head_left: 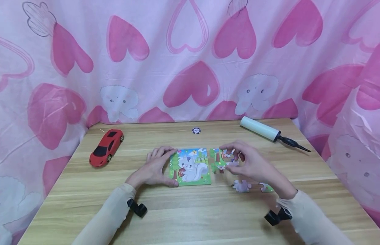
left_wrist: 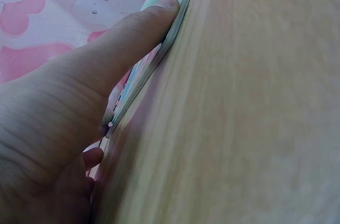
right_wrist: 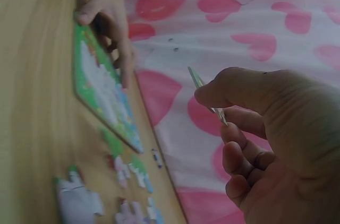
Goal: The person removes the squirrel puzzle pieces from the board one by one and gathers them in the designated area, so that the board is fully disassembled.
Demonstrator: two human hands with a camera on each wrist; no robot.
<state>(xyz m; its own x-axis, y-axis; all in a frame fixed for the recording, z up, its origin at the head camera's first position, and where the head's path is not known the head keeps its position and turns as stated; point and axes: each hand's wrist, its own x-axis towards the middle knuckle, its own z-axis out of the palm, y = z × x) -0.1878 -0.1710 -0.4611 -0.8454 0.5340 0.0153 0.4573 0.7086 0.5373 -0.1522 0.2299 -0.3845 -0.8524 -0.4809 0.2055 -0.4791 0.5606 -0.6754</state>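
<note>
A square picture puzzle [head_left: 193, 167] of a grey squirrel with an acorn lies flat on the wooden table. My left hand [head_left: 153, 167] spans its left side, thumb at the near corner and fingers at the far one. Seen from the left wrist, the thumb [left_wrist: 143, 22] lies on the puzzle's edge. Above the loose pieces, my right hand [head_left: 249, 161] pinches a thin puzzle piece [right_wrist: 195, 77] between thumb and fingers, seen nearly edge-on in the right wrist view. Several loose pieces lie right of the puzzle, including a greyish-purple one [head_left: 242, 186] and a green-edged one [head_left: 265, 187].
A red toy car [head_left: 106, 148] stands at the back left. A round poker chip [head_left: 196, 130] lies behind the puzzle, and a pale green hand pump [head_left: 260, 128] with a black nozzle lies at the back right. A pink heart-patterned curtain [head_left: 190, 81] hangs behind the table.
</note>
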